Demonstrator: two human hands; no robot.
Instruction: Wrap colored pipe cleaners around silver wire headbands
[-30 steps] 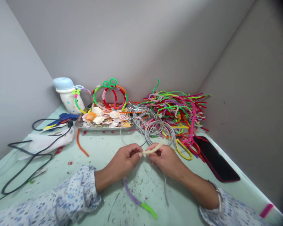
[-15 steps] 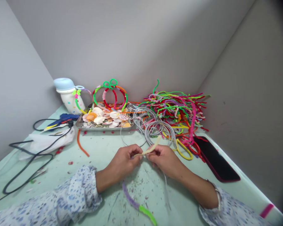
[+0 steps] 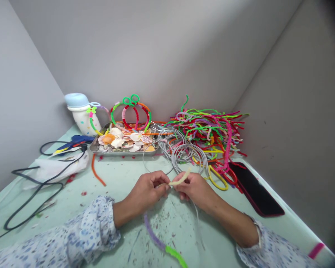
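My left hand (image 3: 148, 190) and my right hand (image 3: 195, 190) are close together over the middle of the table, fingers pinched. Between them is a pale yellow pipe cleaner (image 3: 182, 179); its free end points up and to the right, over the right fingers. Its other end goes into the left fingertips, where the join is hidden. From beneath the left hand curves a strip wrapped in purple and green pipe cleaner (image 3: 155, 238). A thin grey wire (image 3: 198, 223) trails down below the right hand.
Behind my hands lie coils of grey wire (image 3: 190, 146) and a heap of colourful pipe cleaners (image 3: 212, 126). A metal tray (image 3: 114, 153) holds shells, with wrapped hoops (image 3: 112, 115) standing there. A bottle (image 3: 85, 121), black cable (image 3: 15, 219) and phone (image 3: 258, 191) flank them.
The pale yellow pipe cleaner's free end has dropped slightly and bends more over my right fingers. Both hands stay in nearly the same place. The purple and green strip has shifted slightly.
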